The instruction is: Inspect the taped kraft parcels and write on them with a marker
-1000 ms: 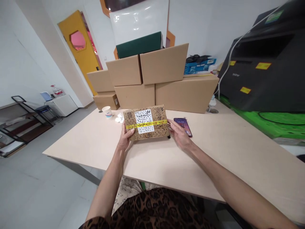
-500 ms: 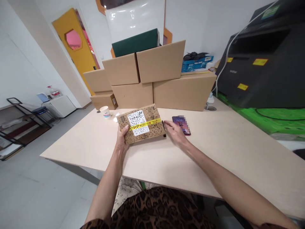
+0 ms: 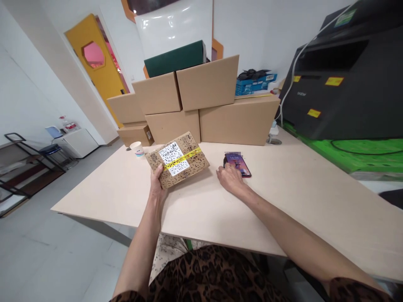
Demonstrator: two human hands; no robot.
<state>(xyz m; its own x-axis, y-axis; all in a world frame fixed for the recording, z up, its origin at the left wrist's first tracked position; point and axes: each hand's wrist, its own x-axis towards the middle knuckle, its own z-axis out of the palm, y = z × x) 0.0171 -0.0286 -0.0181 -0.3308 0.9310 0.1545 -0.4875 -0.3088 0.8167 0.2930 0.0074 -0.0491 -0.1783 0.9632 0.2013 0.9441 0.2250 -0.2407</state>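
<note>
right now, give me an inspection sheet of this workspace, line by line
surface: pale table, mostly bare.
things: printed parcel, white label, yellow tape, one end raised; phone lying flat.
clutter: paper cup.
hands: left hand grips the parcel's near corner; right hand rests at the phone, fingers curled.
cables: white cable over the black machine.
surroundings: stacked boxes, yellow door, metal rack.

The word "brother" stands in small pale letters on the front of the black printer (image 3: 343, 84); other labels are illegible.
</note>
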